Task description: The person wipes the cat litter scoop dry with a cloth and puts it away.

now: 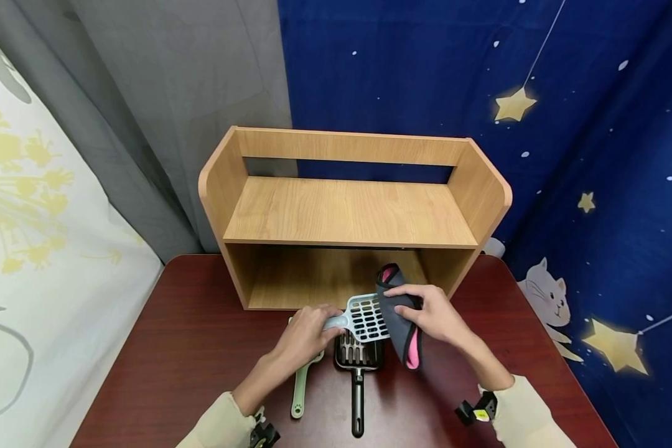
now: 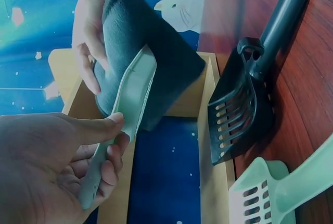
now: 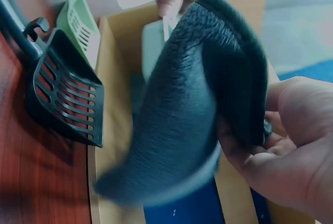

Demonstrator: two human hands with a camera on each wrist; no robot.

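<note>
1. Currently, just below the centre of the head frame, the L hand (image 1: pixel 310 326) grasps a light blue scoop (image 1: pixel 365 318) by its handle; thumb and fingers are curled around it, as the L wrist view also shows.
2. To the right of this, the R hand (image 1: pixel 432 311) pinches a folded grey cloth (image 1: pixel 396 323) btwn. thumb and fingers; pink inner side is visible at upper and lower ends of the cloth.
3. The light blue scoop is held w/ its slotted head pointing right, and the grey cloth covers the end of this head.
4. In lower centre, a black scoop (image 1: pixel 358 356) lies on the red-brown table (image 1: pixel 201 348), handle toward bottom edge. If the light blue scoop touches it, I cannot tell.
5. Left of the black one, a green scoop (image 1: pixel 299 389) lies on the table, its head partly hidden by the L hand.
6. In the middle, a wooden shelf (image 1: pixel 350 211) stands at the table's far side.
7. Bkgd.: grey curtain (image 1: pixel 190 74) upper left, blue curtain (image 1: pixel 403 74) w/ stars upper right.
</note>
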